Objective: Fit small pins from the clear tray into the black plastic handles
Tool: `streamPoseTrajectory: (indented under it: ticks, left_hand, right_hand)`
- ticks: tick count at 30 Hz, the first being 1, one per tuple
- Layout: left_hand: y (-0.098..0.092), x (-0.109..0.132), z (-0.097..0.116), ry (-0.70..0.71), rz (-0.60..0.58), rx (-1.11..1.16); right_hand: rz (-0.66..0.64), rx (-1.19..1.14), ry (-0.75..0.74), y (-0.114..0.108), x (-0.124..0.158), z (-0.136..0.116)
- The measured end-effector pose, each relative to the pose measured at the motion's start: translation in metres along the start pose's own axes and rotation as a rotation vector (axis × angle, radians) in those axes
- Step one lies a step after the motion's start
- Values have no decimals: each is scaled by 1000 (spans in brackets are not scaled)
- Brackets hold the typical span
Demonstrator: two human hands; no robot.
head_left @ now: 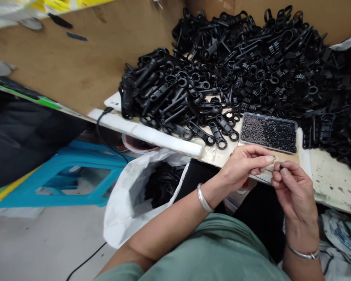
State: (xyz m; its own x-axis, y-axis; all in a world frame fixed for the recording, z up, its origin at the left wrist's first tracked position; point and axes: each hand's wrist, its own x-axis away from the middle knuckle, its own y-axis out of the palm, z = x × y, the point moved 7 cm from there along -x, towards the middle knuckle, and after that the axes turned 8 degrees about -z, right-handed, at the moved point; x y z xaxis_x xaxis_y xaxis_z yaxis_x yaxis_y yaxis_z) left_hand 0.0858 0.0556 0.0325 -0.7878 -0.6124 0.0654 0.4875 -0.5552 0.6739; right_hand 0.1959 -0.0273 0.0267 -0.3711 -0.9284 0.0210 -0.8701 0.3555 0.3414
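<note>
My left hand point(245, 163) is closed in a pinch beside the near edge of the clear box; whatever lies between its thumb and fingertips is too small to name. Close to its right, my right hand point(294, 183) pinches a small black part point(281, 167) between thumb and fingers. The fingertips of both hands are near each other but apart. Just beyond them sits the clear box point(269, 132), with small metallic pieces on its left side and small black pieces on its right. Several black plastic arms with ring ends point(218, 134) lie left of the box.
Large heaps of black plastic parts point(251, 66) cover the back of the table. A white foam strip point(146, 132) lines its left edge. Below are a white sack point(119, 207) holding black parts and a blue stool point(58, 168).
</note>
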Motion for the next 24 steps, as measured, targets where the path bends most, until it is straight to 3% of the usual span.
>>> streamPoseTrajectory:
  ticks: [10,24]
  left_hand:
    - [7,12,-12,-30,-12,140]
    - [10,12,-17,-27,-8,154]
  right_hand:
    - [187,73,-158,11,10,-9]
    - [262,162,-239,16,12,-7]
